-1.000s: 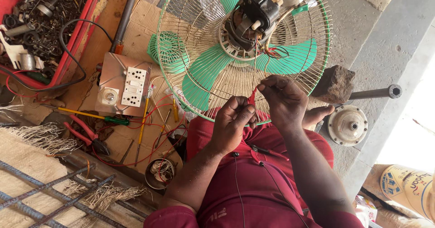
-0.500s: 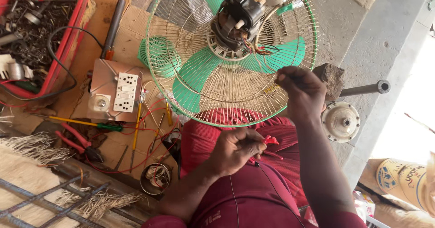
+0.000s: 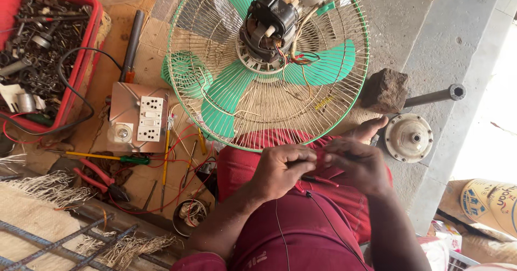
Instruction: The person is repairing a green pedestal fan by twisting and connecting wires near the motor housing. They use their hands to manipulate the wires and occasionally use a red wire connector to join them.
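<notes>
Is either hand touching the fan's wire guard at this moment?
Apart. The head view shows the left hand and right hand together over the lap, pinching a thin red-handled tool, with red cloth visible between them and the fan guard.

A red tray [image 3: 86,50] of metal parts is seen at ten o'clock, a switch board [image 3: 141,117] at nine, a brown rock [image 3: 385,90] at two, and a metal disc [image 3: 408,137] at three.

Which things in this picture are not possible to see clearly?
Head view:
- What the left hand and right hand pinch: a thin red piece, mostly covered by fingers.
- Red tray: cut by the left edge.
- Fan motor wiring: too small to trace.
</notes>
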